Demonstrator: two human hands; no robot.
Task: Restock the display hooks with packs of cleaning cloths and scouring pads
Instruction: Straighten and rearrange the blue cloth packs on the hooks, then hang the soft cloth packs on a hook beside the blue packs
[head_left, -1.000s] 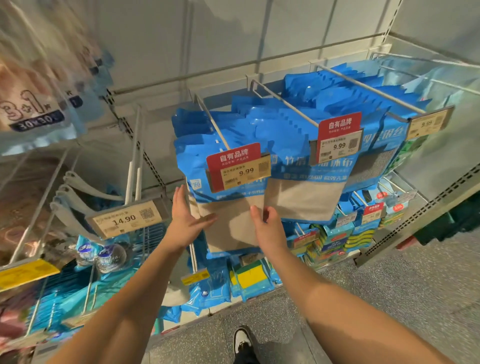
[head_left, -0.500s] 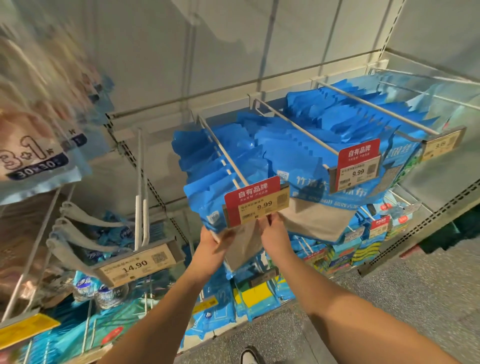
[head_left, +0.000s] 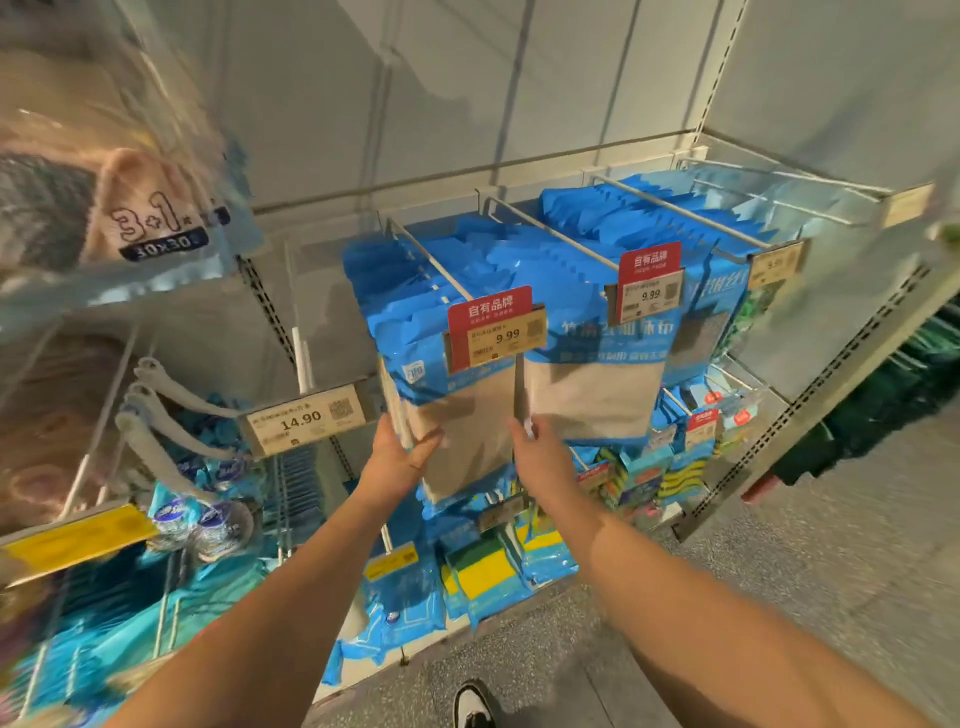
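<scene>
Both arms are up at the display. The left hand (head_left: 400, 457) holds the lower left edge of the front pack of cleaning cloths (head_left: 457, 415), thumb laid across its beige face, fingers (head_left: 387, 431) curled behind. That pack hangs at the front end of the left hook (head_left: 421, 257), under a red price tag (head_left: 493, 332) reading 9.99. The right hand (head_left: 540, 457) sits at the pack's lower right edge, touching it; whether its fingers grip anything I cannot tell. Sponge packs (head_left: 483, 571) hang on the row below.
</scene>
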